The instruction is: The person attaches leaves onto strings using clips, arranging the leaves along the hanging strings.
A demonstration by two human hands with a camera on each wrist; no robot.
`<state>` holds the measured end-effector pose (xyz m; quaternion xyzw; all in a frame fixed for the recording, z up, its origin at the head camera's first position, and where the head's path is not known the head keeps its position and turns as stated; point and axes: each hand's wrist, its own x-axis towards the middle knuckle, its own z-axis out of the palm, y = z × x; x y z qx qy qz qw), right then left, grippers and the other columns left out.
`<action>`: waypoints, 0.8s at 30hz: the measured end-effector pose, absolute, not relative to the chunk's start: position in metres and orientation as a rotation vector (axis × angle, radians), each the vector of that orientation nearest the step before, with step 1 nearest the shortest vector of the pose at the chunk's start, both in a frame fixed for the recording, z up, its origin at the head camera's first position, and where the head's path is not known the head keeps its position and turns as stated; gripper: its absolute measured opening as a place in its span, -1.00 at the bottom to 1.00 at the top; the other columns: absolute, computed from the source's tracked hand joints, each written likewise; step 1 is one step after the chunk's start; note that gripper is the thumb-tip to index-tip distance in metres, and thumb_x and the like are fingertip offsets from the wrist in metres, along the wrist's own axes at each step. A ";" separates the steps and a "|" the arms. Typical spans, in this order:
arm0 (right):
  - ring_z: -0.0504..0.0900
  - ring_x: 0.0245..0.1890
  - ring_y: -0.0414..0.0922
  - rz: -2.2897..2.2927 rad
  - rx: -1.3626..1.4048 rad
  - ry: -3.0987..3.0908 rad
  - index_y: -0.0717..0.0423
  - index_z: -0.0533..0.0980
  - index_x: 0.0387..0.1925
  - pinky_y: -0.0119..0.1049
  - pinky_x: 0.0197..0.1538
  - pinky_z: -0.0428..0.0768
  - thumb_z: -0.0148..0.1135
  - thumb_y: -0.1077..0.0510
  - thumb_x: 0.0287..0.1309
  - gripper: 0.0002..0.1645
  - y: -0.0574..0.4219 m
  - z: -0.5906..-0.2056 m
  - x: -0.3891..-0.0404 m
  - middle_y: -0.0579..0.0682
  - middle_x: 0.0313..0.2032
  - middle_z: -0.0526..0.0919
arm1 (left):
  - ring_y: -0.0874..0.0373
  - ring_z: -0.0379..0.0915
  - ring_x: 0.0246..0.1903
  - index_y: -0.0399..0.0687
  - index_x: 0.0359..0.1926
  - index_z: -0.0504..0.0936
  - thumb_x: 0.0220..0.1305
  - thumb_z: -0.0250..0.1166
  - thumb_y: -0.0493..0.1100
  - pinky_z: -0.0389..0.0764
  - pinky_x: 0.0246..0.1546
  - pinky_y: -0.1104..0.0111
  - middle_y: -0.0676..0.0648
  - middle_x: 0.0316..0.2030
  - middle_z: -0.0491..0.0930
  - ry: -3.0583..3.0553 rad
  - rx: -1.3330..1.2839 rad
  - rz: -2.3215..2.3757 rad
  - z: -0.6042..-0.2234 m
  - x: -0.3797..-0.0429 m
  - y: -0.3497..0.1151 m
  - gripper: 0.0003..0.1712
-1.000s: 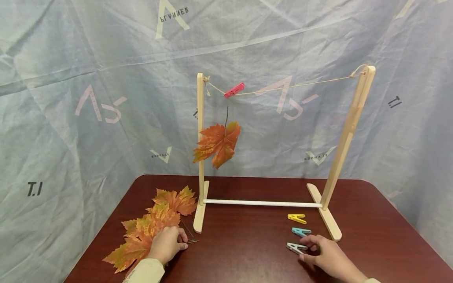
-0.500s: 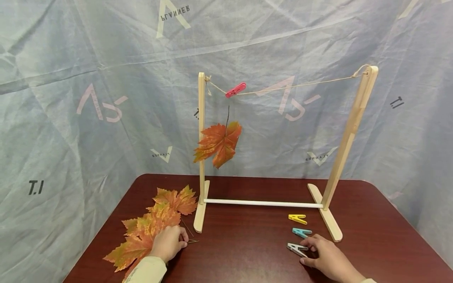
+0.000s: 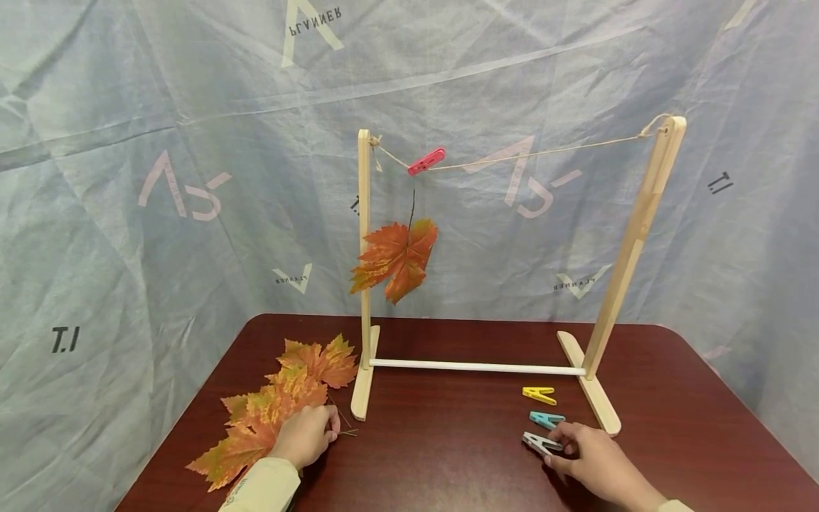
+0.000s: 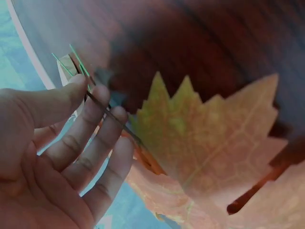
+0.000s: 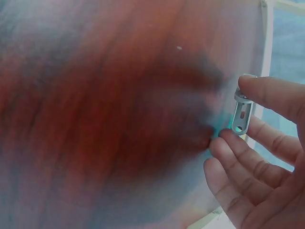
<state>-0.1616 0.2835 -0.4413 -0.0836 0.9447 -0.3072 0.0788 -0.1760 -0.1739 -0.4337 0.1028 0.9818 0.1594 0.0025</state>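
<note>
One orange maple leaf (image 3: pixel 398 257) hung; orange-green leaf pile (image 3: pixel 271 409) left. Left hand (image 3: pixel 303 435) grip pinches thin dark stem (image 4: pixel 129 131), right hand (image 3: pixel 595 459) pinches grey plastic clothespin (image 5: pixel 243 106).

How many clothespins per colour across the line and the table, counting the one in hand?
Pink clothespin: 1, on the line
Yellow clothespin: 1, on the table
Blue clothespin: 1, on the table
Grey clothespin: 1, pinched in the right hand
Total: 4
</note>
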 end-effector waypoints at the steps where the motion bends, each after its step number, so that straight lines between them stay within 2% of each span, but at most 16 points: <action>1: 0.57 -0.43 -0.20 -0.939 -0.246 2.815 0.05 0.63 -0.19 -0.26 -0.37 0.53 0.51 0.08 0.13 -0.75 0.284 -0.440 -0.162 -0.16 -0.40 0.62 | 0.18 0.34 -0.56 0.04 -0.48 0.51 0.18 0.48 -0.31 0.45 -0.53 0.21 0.09 -0.57 0.45 3.075 0.328 0.501 -0.433 -0.176 -0.174 -0.70; 6: 0.67 -0.37 -0.21 -1.014 -0.273 2.810 0.09 0.61 -0.17 -0.29 -0.36 0.58 0.48 0.12 0.15 -0.75 0.286 -0.436 -0.162 -0.13 -0.34 0.69 | 0.18 0.38 -0.54 0.06 -0.45 0.56 0.21 0.46 -0.31 0.48 -0.50 0.19 0.10 -0.53 0.50 3.054 0.337 0.530 -0.430 -0.178 -0.173 -0.74; 13: 0.61 -0.40 -0.27 -1.038 -0.355 2.855 0.08 0.61 -0.16 -0.36 -0.39 0.51 0.47 0.15 0.17 -0.76 0.284 -0.426 -0.161 -0.11 -0.33 0.70 | 0.20 0.48 -0.48 0.07 -0.47 0.67 0.20 0.46 -0.33 0.56 -0.42 0.17 0.10 -0.48 0.60 3.036 0.343 0.556 -0.423 -0.183 -0.174 -0.77; 19: 0.61 -0.36 -0.30 -1.030 -0.437 2.946 0.03 0.62 -0.13 -0.36 -0.36 0.51 0.47 0.14 0.17 -0.75 0.280 -0.419 -0.160 -0.15 -0.31 0.69 | 0.14 0.59 -0.39 0.05 -0.45 0.74 0.21 0.46 -0.34 0.62 -0.35 0.13 0.07 -0.41 0.68 3.018 0.344 0.575 -0.411 -0.186 -0.173 -0.81; 24: 0.66 -0.34 -0.25 -1.091 -0.422 2.957 0.13 0.60 -0.04 -0.33 -0.32 0.58 0.46 0.15 0.19 -0.67 0.277 -0.414 -0.160 -0.13 -0.30 0.69 | 0.13 0.60 -0.36 0.05 -0.41 0.78 0.22 0.46 -0.32 0.62 -0.33 0.15 0.06 -0.36 0.70 3.006 0.344 0.564 -0.404 -0.189 -0.168 -0.85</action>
